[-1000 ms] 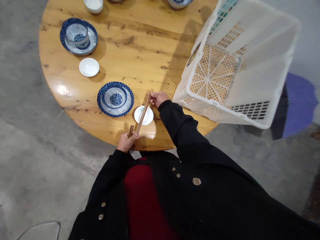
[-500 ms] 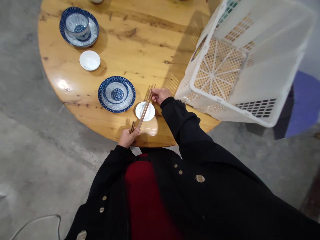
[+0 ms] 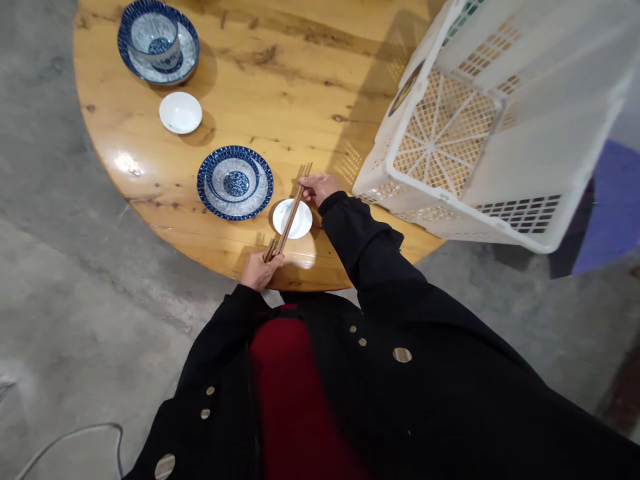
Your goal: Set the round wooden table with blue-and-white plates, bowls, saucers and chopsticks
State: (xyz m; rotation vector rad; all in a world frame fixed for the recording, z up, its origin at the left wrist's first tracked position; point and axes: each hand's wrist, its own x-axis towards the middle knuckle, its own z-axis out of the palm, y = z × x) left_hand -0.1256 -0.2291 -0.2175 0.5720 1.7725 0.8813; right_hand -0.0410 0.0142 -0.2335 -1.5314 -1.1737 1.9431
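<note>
Brown chopsticks slant over a small white dish near the table's front edge. Their lower ends are in my left hand, which is closed and also grips several shorter-looking chopstick ends jutting out to the left. At the upper ends, my right hand pinches the chopsticks between thumb and fingers. Left of the dish lies a blue-and-white plate with a smaller patterned dish or bowl on it. How many chopsticks there are, I cannot tell.
A tall white plastic crate stands on the right of the round wooden table. Farther left are a white bowl and a blue-rimmed plate bearing a patterned bowl. A purple round surface shows beyond the crate.
The chopsticks look drawn closer together at their upper ends. Both hands keep nearly the same place, and the whole view has shifted slightly.
</note>
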